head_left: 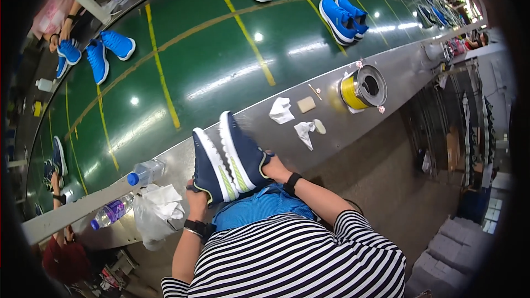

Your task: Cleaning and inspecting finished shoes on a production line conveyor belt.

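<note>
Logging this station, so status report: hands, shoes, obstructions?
Left hand grips navy shoe; right hand grips second navy shoe. Soles facing inward. Nearest bottle apart, to the left.

Shoe factory, long green conveyor belt (204, 66) marked with yellow lines (162, 77), blue sneakers (334, 17) spaced along it, co-workers (52, 16) at its edges

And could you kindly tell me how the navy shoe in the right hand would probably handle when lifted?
The navy shoe likely feels light for its size, given its fabric-looking upper. That upper would probably give under a squeeze, while the thick white sole should feel firmer.
</note>
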`<control>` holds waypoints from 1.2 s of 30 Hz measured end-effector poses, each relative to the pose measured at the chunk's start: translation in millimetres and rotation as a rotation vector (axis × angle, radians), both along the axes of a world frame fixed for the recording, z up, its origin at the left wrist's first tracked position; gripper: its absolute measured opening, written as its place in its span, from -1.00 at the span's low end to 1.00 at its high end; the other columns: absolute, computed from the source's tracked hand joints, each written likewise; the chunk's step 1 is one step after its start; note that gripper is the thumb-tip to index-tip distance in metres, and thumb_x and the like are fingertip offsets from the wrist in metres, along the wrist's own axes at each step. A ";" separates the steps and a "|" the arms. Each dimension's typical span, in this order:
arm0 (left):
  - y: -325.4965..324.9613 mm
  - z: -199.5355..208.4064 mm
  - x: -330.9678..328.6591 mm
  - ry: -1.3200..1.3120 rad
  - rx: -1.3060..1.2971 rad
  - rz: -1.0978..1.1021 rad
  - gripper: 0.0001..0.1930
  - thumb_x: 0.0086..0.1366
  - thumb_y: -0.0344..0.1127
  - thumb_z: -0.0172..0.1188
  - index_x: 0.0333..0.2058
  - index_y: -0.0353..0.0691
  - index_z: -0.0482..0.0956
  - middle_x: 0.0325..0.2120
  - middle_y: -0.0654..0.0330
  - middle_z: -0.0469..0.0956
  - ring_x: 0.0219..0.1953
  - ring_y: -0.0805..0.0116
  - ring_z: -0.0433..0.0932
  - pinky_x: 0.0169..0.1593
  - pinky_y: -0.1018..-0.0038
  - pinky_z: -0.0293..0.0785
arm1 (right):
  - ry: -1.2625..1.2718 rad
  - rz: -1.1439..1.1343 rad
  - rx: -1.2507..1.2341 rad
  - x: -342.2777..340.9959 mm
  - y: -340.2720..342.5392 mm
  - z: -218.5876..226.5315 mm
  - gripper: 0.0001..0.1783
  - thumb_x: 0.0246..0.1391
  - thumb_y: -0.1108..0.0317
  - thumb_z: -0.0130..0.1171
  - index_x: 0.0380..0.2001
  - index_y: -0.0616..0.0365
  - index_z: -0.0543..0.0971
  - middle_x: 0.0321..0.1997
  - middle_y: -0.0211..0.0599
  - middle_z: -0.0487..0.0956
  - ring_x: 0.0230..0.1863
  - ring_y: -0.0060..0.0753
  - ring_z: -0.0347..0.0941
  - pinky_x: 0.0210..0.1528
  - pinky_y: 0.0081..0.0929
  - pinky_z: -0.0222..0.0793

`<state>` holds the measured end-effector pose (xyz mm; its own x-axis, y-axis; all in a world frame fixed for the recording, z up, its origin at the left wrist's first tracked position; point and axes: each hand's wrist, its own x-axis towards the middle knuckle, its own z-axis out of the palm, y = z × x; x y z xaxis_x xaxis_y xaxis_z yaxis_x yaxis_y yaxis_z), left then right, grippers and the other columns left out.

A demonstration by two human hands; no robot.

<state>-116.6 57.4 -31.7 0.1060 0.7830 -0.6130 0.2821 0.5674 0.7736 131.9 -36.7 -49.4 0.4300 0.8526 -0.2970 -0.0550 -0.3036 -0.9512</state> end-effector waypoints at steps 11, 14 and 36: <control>13.8 -17.6 -41.3 0.198 -0.059 -0.393 -0.80 0.16 -0.35 0.08 -0.32 -0.39 0.42 -0.56 0.21 0.48 -0.58 0.49 0.44 -0.51 0.57 0.39 | -0.594 -0.278 -0.113 103.5 -33.0 59.0 -0.94 -0.07 0.49 0.14 -0.44 0.17 0.52 -0.46 -0.23 0.43 -0.51 -0.34 0.43 -0.42 -0.45 0.35; 4.0 5.9 -32.9 0.180 -0.174 -0.236 -0.81 0.19 -0.36 0.07 -0.29 -0.37 0.42 -0.54 0.18 0.49 -0.55 0.50 0.46 -0.49 0.57 0.42 | -0.628 -0.396 -0.143 120.7 -41.1 50.1 -0.89 -0.08 0.51 0.14 -0.40 0.17 0.53 -0.45 -0.23 0.43 -0.50 -0.34 0.42 -0.41 -0.45 0.35; 17.0 86.4 45.9 -0.022 0.351 -0.107 -0.87 0.25 -0.46 0.02 -0.24 -0.31 0.32 -0.43 0.27 0.37 -0.40 0.56 0.40 -0.26 0.63 0.37 | 0.227 -0.570 0.486 210.0 -33.2 139.9 -0.86 -0.04 0.67 -0.06 -0.36 0.27 0.35 -0.16 -0.02 0.49 -0.11 -0.32 0.45 0.02 -0.32 0.38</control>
<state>-70.7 74.3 54.7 0.2093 0.9290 -0.3052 0.3063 0.2341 0.9227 341.9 -69.9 90.5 0.8139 0.5754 -0.0803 -0.2868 0.2777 -0.9169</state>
